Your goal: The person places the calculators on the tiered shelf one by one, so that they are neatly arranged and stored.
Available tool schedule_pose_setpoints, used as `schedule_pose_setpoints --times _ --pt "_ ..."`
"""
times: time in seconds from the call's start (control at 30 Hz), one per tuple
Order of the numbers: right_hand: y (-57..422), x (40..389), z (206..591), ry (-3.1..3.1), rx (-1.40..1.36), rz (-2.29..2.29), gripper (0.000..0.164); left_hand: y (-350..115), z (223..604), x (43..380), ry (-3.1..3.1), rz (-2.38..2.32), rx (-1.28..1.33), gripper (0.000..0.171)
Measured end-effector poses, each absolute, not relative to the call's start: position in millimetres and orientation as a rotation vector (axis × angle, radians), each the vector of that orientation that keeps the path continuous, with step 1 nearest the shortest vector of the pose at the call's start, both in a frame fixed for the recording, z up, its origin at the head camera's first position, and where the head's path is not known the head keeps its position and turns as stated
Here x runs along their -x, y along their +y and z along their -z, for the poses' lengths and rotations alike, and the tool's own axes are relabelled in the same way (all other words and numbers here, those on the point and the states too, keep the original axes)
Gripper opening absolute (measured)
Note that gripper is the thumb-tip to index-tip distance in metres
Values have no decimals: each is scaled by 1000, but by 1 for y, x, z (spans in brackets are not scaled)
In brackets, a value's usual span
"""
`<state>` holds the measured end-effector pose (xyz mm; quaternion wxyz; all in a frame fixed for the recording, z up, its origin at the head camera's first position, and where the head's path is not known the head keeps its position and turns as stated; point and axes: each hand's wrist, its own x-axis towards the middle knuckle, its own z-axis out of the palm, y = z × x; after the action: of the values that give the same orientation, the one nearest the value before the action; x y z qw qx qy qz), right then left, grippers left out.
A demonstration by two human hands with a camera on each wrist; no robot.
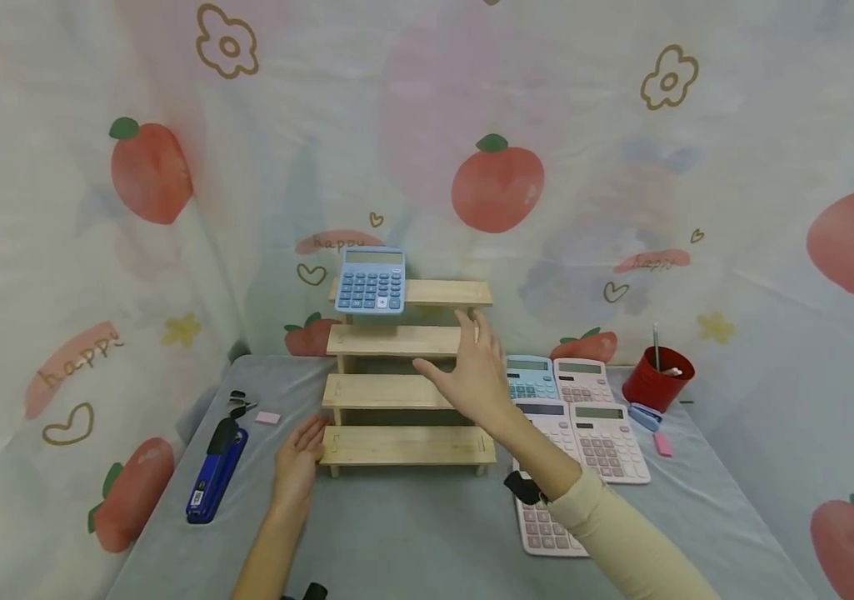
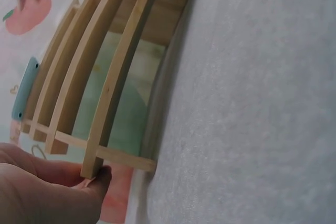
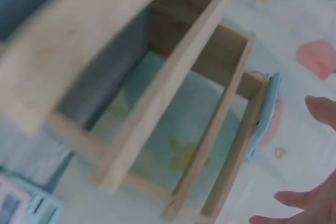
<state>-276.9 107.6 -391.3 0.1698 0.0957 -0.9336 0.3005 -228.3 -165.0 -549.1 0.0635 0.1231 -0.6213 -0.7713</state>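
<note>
A four-tier wooden display stand (image 1: 407,446) stands on the table, with a blue calculator (image 1: 370,281) propped at the left of its top tier. At the stand's left end, my left hand (image 1: 297,457) pinches the end of the lowest tier, its thumb (image 2: 102,179) on one face and fingers on the other in the left wrist view. My right hand (image 1: 475,375) hovers in front of the upper tiers, fingers spread and holding nothing. In the right wrist view, its spread fingers (image 3: 294,199) are apart from the blue calculator.
Right of the stand lie a blue calculator (image 1: 531,379) and several pink ones, partly under my right forearm. Behind them are a red pen cup (image 1: 655,379), a blue stapler (image 1: 646,417) and a pink eraser (image 1: 662,444). A large blue stapler (image 1: 218,471) and another eraser (image 1: 268,417) lie left.
</note>
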Motion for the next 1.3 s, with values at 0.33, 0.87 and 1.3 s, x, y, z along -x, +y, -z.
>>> schedule_pose_setpoints --times 0.33,0.87,1.3 --pt "177 232 435 -2748 -222 -777 105 -172 551 226 -1880 2303 -381 65" --pt "258 161 502 -3114 81 -652 128 -162 551 229 -1866 2312 -316 62" --pt "250 145 548 -3282 258 -604 143 -163 549 226 -1873 2296 -338 62"
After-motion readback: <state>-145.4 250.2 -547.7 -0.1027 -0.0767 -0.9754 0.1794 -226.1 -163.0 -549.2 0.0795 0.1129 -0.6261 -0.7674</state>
